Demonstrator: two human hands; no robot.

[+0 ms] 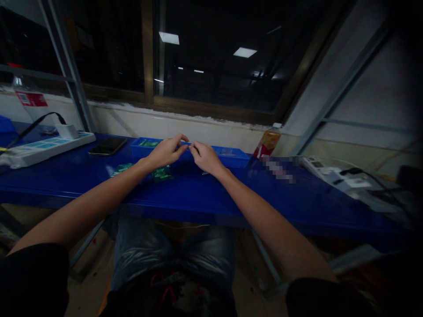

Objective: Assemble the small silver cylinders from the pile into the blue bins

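Observation:
My left hand (168, 149) and my right hand (205, 156) meet fingertip to fingertip above the blue table (198, 196). Both are closed in a pinch, and whatever lies between the fingertips is too small and dim to name. Behind them is a shallow blue tray (243, 159), partly covered by the hands, with green pieces (148, 143) in its left end. Under my left wrist lies a cluster of flat green pieces (162, 173), perhaps small circuit boards. More green pieces (121, 169) lie left of my forearm.
A dark phone (107, 146) and a white power strip (49, 149) with a plugged-in adapter lie at left. A bottle with a red label (31, 99) stands behind them. On the right are an orange drink bottle (268, 141) and another power strip (333, 174) with cables. A window wall bounds the back.

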